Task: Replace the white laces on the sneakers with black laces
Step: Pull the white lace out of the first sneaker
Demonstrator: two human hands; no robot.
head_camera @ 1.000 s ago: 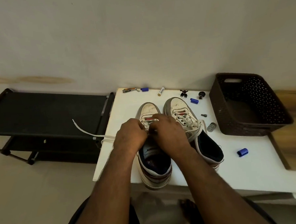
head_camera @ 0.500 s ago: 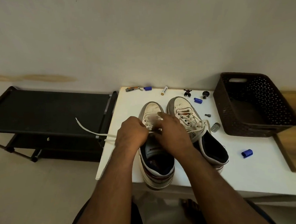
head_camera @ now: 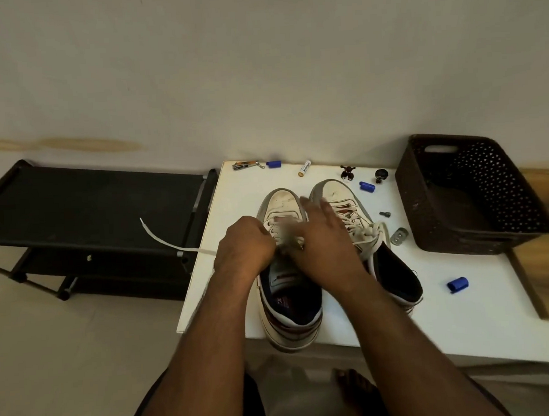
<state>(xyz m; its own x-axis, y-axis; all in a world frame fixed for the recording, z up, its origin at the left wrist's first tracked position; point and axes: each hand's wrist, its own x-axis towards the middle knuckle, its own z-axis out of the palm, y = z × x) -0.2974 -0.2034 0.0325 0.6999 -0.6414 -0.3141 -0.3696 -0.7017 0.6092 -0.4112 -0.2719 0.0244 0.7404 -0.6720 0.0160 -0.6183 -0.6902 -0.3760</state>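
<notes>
Two worn white sneakers stand side by side, toes toward the wall, on the white bench (head_camera: pixel 463 318). The left sneaker (head_camera: pixel 291 305), its heel over the near edge, has its white lace (head_camera: pixel 170 242) partly pulled out; one loose end trails off the bench's left edge over the black shoe rack (head_camera: pixel 86 214). The right sneaker (head_camera: pixel 394 265) is still laced in white, the ends bunched loosely near its tongue.

The left hand (head_camera: pixel 245 247) sits over the left sneaker's eyelets with fingers curled in a closed grip, apparently on the lace, though the fingertips are hidden. The right hand (head_camera: pixel 326 243) is blurred, its fingers stretched forward between the two toes; whether its thumb pinches anything I cannot tell.

At the bench's right end stands a dark perforated basket (head_camera: pixel 521 214); nothing shows inside it. Scattered around the shoes lie small blue caps (head_camera: pixel 458 284), a battery (head_camera: pixel 305 168), a nail clipper (head_camera: pixel 245 165) and a small metal plate (head_camera: pixel 399 236).
</notes>
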